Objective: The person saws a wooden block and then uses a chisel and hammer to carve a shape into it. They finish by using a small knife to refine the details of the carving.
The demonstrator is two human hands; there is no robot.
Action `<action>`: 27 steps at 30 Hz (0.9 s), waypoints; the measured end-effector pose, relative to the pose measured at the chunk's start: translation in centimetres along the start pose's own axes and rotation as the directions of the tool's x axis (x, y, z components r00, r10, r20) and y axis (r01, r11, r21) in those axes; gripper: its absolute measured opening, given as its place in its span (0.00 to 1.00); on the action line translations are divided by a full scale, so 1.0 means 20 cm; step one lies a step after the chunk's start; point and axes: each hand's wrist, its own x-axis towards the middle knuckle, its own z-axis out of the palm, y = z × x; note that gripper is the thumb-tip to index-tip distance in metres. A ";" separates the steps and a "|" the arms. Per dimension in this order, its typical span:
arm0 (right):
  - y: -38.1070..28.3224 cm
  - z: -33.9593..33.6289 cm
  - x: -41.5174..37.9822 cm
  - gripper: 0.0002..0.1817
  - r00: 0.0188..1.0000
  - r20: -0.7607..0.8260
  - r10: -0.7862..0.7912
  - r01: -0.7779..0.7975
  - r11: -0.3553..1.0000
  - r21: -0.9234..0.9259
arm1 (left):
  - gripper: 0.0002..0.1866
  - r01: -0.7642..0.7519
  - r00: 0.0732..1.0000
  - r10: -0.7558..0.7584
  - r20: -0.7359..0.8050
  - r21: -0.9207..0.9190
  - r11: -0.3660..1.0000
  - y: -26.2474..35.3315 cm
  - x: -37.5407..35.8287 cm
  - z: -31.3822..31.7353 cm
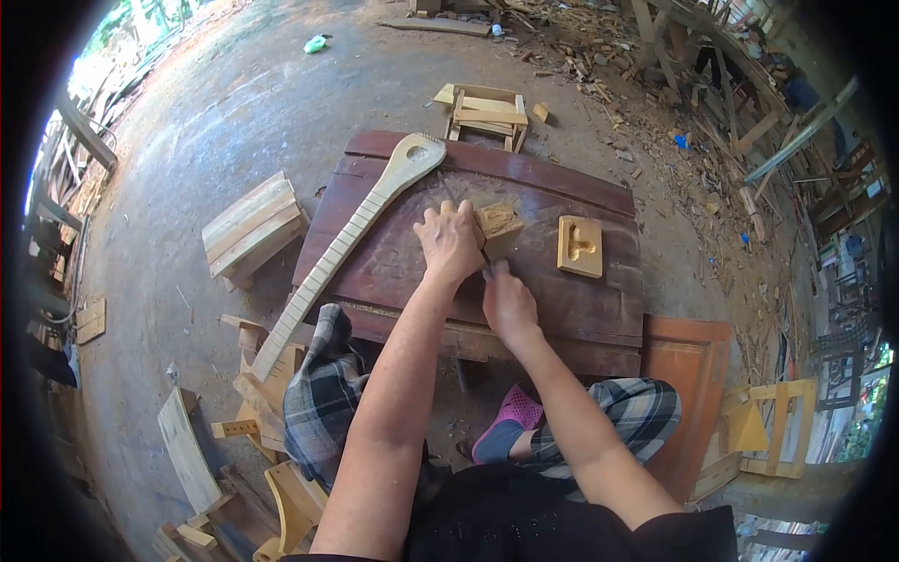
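Note:
Over the middle of a dark reddish wooden table, my left hand lies with its fingers spread forward, beside a small rough wood block. My right hand is closed just below the block, around the end of a thin dark tool. The tool runs up past my left palm, partly hidden by it. To the right lies a yellowish wooden piece with a carved hollow. A long pale wooden neck with crosswise lines slants along the table's left side, its rounded head at the far edge.
A small wooden stool stands beyond the table, and a pale wooden bench to its left. Curved wood offcuts lie at lower left. A reddish panel is at right. Wood scraps cover the ground at upper right.

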 end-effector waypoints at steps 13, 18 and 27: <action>0.01 0.04 0.07 0.13 0.999 -0.011 -0.033 0.032 0.998 -0.045 | 0.24 0.000 1.000 0.000 -0.031 0.007 1.000 -0.01 -0.01 0.03; 0.01 0.01 -0.02 0.13 0.997 -0.040 -0.069 0.066 0.996 -0.059 | 0.22 0.022 1.000 -0.022 -0.002 0.034 0.999 0.00 0.01 0.02; 0.00 0.06 0.07 0.13 0.998 -0.022 -0.061 0.060 0.997 -0.042 | 0.22 -0.014 0.999 0.015 -0.044 0.022 1.000 -0.01 0.00 0.01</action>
